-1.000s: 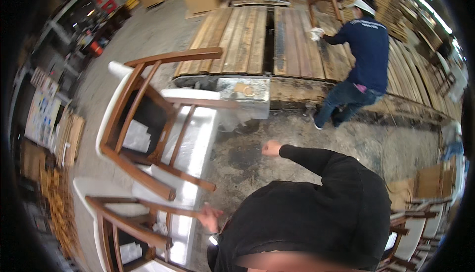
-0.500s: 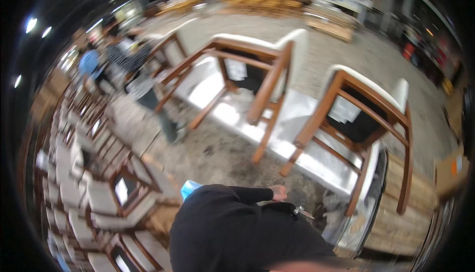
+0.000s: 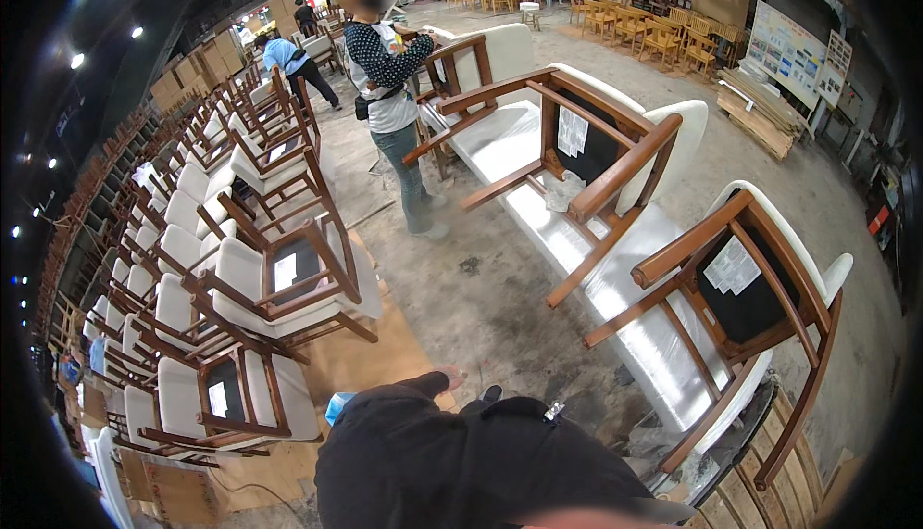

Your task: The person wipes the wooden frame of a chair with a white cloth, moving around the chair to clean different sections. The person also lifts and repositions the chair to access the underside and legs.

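Note:
My left hand point(image 3: 450, 376) hangs beside my body at the end of a black sleeve. It is small in view, its fingers look loose, and nothing shows in it. My right hand is out of sight. Ahead of me stands a long bench point(image 3: 524, 205) with a shiny silvery cover. On it an upturned chair point(image 3: 615, 149) with a brown wooden frame and cream upholstery rests with its legs toward me. A second upturned chair point(image 3: 738, 281) lies at the bench's near right end. Neither chair is touched by my hand.
To the left, rows of stacked chairs point(image 3: 252, 284) stand partly on brown cardboard point(image 3: 358, 348). A co-worker point(image 3: 389, 87) stands at the bench's far end; another person point(image 3: 288, 62) in blue bends farther back. A wooden pallet point(image 3: 760, 476) lies at lower right. Boards point(image 3: 760, 111) are stacked beyond.
My view has swung left and steadied, so the bench and its chairs sit farther right. More of the stacked chairs and the co-worker shows. My left hand appears farther left, beside my body.

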The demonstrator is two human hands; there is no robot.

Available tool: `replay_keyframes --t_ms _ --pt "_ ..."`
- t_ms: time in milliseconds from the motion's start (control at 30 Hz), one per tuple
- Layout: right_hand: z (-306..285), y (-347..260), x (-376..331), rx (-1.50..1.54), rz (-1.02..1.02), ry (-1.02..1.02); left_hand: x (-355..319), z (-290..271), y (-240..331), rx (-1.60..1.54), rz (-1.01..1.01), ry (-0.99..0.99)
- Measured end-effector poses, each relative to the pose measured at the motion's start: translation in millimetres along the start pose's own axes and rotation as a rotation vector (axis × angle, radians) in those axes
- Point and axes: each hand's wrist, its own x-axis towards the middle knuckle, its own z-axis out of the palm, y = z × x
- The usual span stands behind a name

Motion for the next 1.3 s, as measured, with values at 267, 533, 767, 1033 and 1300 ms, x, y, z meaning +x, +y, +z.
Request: replay_keyframes --t_ms 267,533,767,1033,1300 --pt "20 -34 3 0.396 -0.315 -0.183 0 -1 1 0.048 0.041 0.048" --pt "-8 61 -55 0.084 -0.024 0.102 38 24 69 0.102 0.361 0.098" --pt "-58 64 -127 0.419 0.198 0.472 51 48 96 0.493 0.375 -0.022" --pt "-104 146 -224 0.750 0.857 0.867 62 92 138 0.400 0.581 0.035" --pt "-144 226 -309 0.772 1.099 1.318 90 114 180 0.337 0.646 -0.013"
